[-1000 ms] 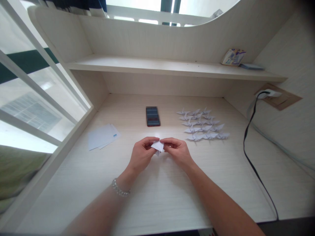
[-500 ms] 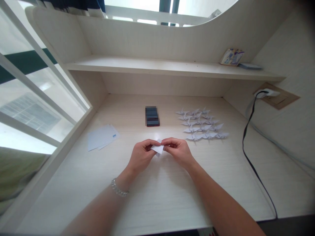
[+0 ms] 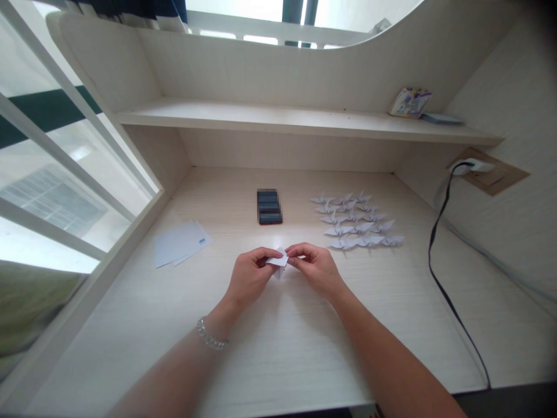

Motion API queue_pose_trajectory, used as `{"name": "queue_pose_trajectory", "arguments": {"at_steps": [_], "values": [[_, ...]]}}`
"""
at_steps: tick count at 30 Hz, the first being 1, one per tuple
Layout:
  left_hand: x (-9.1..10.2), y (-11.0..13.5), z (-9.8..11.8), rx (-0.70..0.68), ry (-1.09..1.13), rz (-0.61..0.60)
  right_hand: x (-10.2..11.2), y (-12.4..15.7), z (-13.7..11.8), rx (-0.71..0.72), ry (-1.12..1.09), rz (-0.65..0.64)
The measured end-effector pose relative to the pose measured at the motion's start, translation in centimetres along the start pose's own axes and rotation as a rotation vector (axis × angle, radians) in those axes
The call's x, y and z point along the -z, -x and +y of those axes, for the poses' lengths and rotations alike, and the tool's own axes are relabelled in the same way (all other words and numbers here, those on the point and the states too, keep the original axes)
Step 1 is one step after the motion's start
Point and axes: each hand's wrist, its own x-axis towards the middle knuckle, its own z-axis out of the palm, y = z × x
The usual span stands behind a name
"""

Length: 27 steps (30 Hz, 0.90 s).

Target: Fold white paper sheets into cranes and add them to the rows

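Note:
A small folded piece of white paper (image 3: 279, 260) is pinched between both my hands above the middle of the pale wooden desk (image 3: 278, 342). My left hand (image 3: 250, 277), with a bead bracelet on its wrist, grips the paper's left side with closed fingers. My right hand (image 3: 314, 268) pinches the paper's right side. Several finished white paper cranes (image 3: 357, 222) lie in rows on the desk to the right of my hands. A few flat white sheets (image 3: 180, 242) lie to the left.
A dark phone (image 3: 268, 206) lies flat behind my hands. A black cable (image 3: 439, 255) runs from a wall socket (image 3: 478, 168) down across the desk's right side. On the shelf (image 3: 261, 119) above sits a small printed packet (image 3: 411, 101). White window bars (image 3: 65, 157) border the left.
The folded paper has been pressed smaller and flatter between my fingers. Both hands have stayed in nearly the same place.

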Motion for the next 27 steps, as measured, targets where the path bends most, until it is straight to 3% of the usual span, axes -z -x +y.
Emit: {"name": "queue_pose_trajectory", "arguments": {"at_steps": [15,22,27], "values": [[0.0,-0.3,-0.1,0.142,0.124,-0.105,-0.8,0.0,0.7,-0.130,-0.145,-0.086],[0.1,-0.3,0.9,0.297,0.574,-0.190,-0.6,0.0,0.5,-0.154,-0.177,-0.042],[0.0,-0.3,0.9,0.324,0.572,-0.167,-0.5,0.0,0.4,-0.132,-0.157,-0.004]]}}
